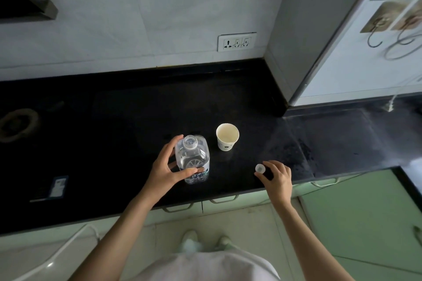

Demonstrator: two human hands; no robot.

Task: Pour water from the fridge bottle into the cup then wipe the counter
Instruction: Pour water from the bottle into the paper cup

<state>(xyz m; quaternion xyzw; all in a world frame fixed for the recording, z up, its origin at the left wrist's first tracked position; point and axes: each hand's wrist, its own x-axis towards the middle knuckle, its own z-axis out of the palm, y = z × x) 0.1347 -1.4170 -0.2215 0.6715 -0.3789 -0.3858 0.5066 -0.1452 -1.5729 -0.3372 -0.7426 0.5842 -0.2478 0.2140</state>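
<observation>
A clear plastic water bottle (193, 157) stands upright on the black counter (114, 125), its mouth uncovered. My left hand (167, 165) wraps around its left side and grips it. A white paper cup (227, 137) stands just right of the bottle, upright, with a pale inside. The small white bottle cap (260, 168) sits at the fingertips of my right hand (275, 174), low over the counter near the front edge; thumb and fingers curl around it.
A dark flat packet (58, 186) lies on the counter at the left. A stove burner ring (18, 123) sits at the far left. A socket plate (237, 41) is on the wall, hooks (374, 40) hang on the white panel at right. Green drawers (223, 199) run below the counter.
</observation>
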